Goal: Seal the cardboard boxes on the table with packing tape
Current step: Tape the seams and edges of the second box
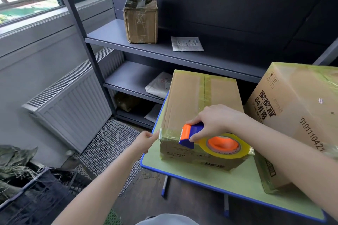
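cardboard box (201, 97) lay flat on the green table (210, 173), directly ahead of both hands. its long axis ran away from the person toward the shelf unit (182, 49). tape already covered its centre seam and far edges. a larger box (296, 107) stood just beside it on the right.

hand states:
- right hand (215, 122) grasped the tape dispenser (193, 133) from above, fingers curled round the blue body. the cutter end pointed left and rested against the near top edge of the cardboard box.
- left hand (144, 140) was at the near-left corner. its fingertips appeared to pinch the free end of the packing tape (169, 132). the clear film made it hard to tell a pinch from a press.

controlling relation: the packing tape was stretched along the near edge, across the box's long axis, between the two hands. the left hand sat off the table's left side and anchored the strip. the right hand was over the box and nearer to the untaped part of that edge.

judgement: the next move would likely draw the tape dispenser rightward along the near edge while the left hand held the corner. a loose anchor could let the strip wrinkle or lift.
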A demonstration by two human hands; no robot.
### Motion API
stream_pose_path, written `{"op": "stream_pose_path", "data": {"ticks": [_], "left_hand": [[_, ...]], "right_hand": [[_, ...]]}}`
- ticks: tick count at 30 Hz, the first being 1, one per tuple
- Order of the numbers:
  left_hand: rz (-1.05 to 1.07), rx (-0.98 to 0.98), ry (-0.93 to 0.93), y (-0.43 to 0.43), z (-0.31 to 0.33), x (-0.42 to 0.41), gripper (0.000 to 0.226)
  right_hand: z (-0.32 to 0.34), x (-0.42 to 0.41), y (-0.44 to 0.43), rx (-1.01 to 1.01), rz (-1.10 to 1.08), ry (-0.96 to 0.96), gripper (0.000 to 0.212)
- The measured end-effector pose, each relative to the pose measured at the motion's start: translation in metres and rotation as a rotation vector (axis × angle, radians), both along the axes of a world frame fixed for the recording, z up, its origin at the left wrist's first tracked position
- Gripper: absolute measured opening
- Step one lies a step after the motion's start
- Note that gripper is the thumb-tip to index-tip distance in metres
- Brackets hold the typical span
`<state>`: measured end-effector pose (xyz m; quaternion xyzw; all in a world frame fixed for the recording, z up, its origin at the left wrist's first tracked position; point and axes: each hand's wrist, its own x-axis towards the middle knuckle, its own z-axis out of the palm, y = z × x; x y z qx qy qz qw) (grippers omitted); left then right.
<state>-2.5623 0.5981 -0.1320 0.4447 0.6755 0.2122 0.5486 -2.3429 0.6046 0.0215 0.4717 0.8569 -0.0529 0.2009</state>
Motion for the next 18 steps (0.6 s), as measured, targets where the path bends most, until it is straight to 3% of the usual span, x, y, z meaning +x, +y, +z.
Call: {"op": "stream_pose_path", "data": {"ticks": [3, 6, 9, 12, 15, 18], "left_hand": [[0.08, 0.288, 0.08, -0.003, -0.001, 0.01, 0.004], [-0.046, 0.772, 0.226, -0.016, 0.012, 0.023, 0.034], [-0.382, 1.09, 0.468, -0.029, 0.01, 0.032, 0.046], [-0.559, 1.182, 0.708, -0.032, -0.006, 0.036, 0.052], [-0.537, 1.289, 0.778, -0.023, -0.016, 0.032, 0.039], [-0.54, 1.287, 0.839, -0.015, -0.019, 0.023, 0.04]], "right_hand": [[0.002, 0.004, 0.001, -0.007, -0.011, 0.017, 0.066], [0.002, 0.005, 0.001, -0.003, -0.006, 0.021, 0.067], [0.002, 0.006, 0.003, 0.0, -0.007, 0.013, 0.069], [0.003, 0.005, 0.006, -0.009, -0.03, 0.016, 0.069], [0.003, 0.0, 0.009, -0.022, -0.027, 0.016, 0.067], [0.005, -0.008, 0.011, -0.012, -0.001, 0.009, 0.065]]}}
